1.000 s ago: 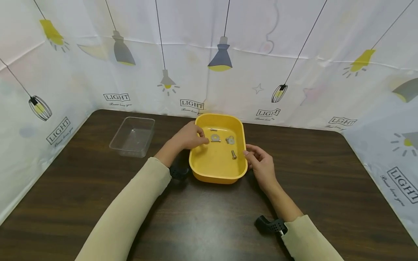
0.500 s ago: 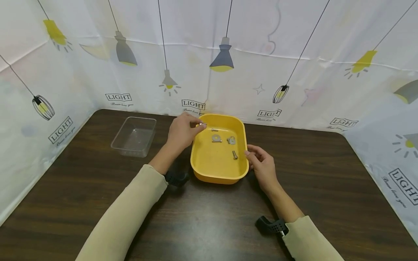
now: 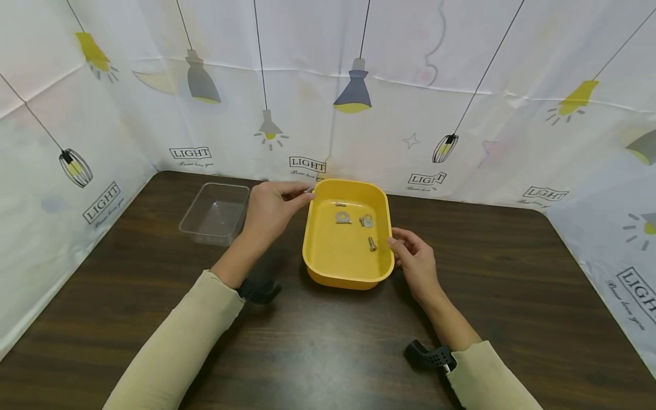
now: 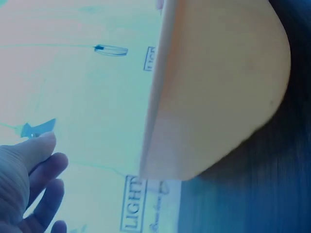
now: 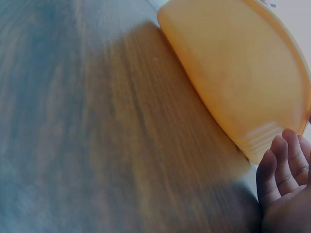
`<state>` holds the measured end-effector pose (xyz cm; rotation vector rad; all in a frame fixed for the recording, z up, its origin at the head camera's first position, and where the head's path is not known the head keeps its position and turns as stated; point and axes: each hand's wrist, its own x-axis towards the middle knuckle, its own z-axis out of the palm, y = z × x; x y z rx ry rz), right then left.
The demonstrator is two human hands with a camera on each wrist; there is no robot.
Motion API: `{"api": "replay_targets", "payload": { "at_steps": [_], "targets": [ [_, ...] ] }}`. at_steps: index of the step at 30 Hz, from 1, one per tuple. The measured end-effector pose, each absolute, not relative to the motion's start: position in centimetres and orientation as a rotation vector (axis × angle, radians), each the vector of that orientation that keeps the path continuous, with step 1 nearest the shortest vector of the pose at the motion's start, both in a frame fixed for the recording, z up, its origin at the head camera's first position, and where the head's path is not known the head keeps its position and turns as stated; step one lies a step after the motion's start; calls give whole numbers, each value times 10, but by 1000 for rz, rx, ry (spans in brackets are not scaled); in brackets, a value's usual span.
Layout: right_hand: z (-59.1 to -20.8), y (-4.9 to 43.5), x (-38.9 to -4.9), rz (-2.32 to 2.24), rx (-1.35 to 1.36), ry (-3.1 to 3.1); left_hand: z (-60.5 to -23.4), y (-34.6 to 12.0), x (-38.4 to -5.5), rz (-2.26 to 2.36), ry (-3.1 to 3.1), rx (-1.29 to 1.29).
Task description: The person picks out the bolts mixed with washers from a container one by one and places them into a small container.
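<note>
Head view: left hand [image 3: 274, 208], one small metal piece [image 3: 309, 190] pinched between thumb and fingertips, grip together on it; piece is partly covered, exact type unclear. Piece sits right at the fingertips, near the far left corner of the one yellow bin [image 3: 328, 256], above rim level or about there, can't tell exactly. Right hand [image 3: 417, 265] has the bin's right wall, thumb at the rim, fingers bent against the outside; right wrist view shows those fingertips by the ribbed part. Bin floor: four screws [image 3: 372, 244], one far, one mid-left just beside a washer, one in a little cluster right of middle, one nearer the right hand. Flat washers [image 3: 342, 216]: two, one mid-left, one in the cluster, where a ring-like bit is too small to call. Left of the left hand, one clear plastic box [image 3: 202, 232]. All on one dark wood bench [image 3: 318, 353]; printed curtain [image 3: 394, 51] behind, six LIGHT labels [image 3: 307, 164].
</note>
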<state>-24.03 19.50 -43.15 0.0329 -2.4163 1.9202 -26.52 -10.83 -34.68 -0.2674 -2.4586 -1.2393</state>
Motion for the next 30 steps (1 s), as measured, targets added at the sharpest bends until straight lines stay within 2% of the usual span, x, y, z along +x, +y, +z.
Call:
{"api": "replay_targets", "payload": {
  "at_steps": [9,23,30],
  "targets": [
    [-434,195,-235,1921,0,-2478,-349,-160,-248,-1145,-2533,-170],
    [-429,199,-237,1883,11,-2466,-347,-217,-268,-1070,-2689,-15],
    [-430,194,-241,1885,34,-2465,-368,-237,-281,-1024,-2728,81]
  ]
}}
